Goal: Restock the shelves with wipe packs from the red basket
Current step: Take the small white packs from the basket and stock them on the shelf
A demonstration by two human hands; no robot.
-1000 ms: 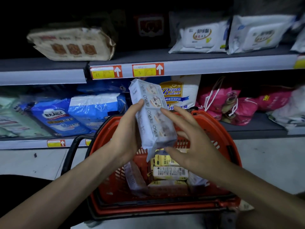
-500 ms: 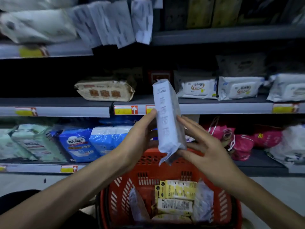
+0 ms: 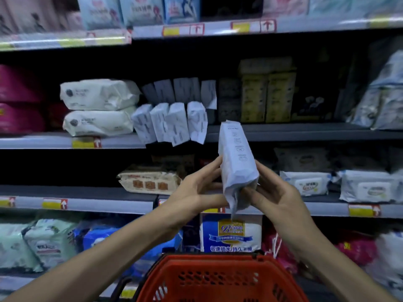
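Observation:
I hold one pale blue-white wipe pack upright, narrow side toward me, in front of the shelves. My left hand grips its left side and my right hand grips its lower right end. On the shelf just above and left of it stands a row of several matching wipe packs, tilted on edge. The red basket is at the bottom centre, below my hands; only its far rim and wall show, its contents hidden.
Two stacked white packs lie left of the row, dark and yellow boxes to its right. A brown-printed pack and white lidded wipe packs sit one shelf lower. Blue and pink bags fill the lowest shelf.
Both hands have lifted the pack up out of the basket and turned it edge-on. My view has tilted up, revealing higher shelves and the row of matching packs.

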